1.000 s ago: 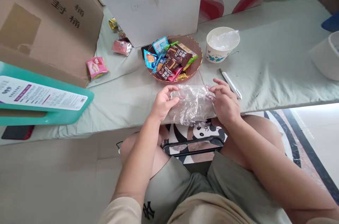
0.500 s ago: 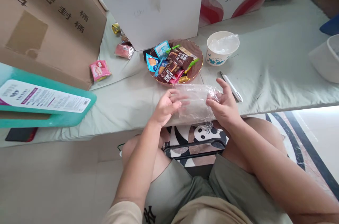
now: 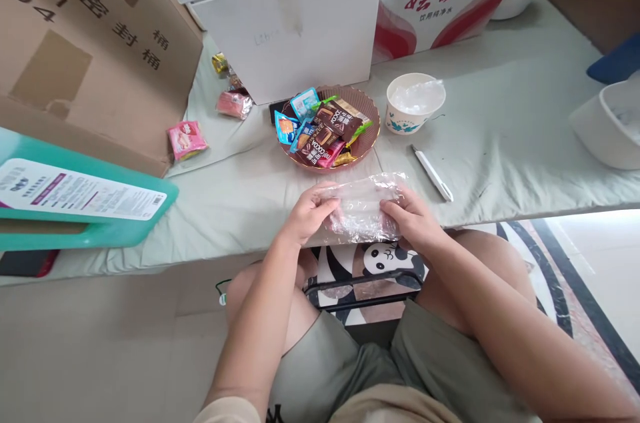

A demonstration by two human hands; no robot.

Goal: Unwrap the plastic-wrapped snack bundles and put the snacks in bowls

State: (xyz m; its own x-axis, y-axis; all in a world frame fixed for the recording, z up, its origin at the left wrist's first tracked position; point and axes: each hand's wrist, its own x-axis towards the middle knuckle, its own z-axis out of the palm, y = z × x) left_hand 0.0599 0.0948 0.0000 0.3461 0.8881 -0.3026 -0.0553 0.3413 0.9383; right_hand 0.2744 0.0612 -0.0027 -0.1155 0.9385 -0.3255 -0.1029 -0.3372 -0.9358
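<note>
Clear plastic (image 3: pixel 363 216) is pinched by left hand (image 3: pixel 306 213) and right hand (image 3: pixel 416 218) before a dish (image 3: pixel 371 133) of COCOA packets (image 3: pixel 340 120), 娃哈哈 box (image 3: pixel 437 13) beyond.

right hand (image 3: pixel 416 220): raised index finger lowered | left hand (image 3: pixel 306 215): fingers now pinching plastic (image 3: pixel 361 206)

Beige shirt (image 3: pixel 390 405), grey-green shorts (image 3: pixel 320 364), dark leg marking (image 3: pixel 274 414)
</note>
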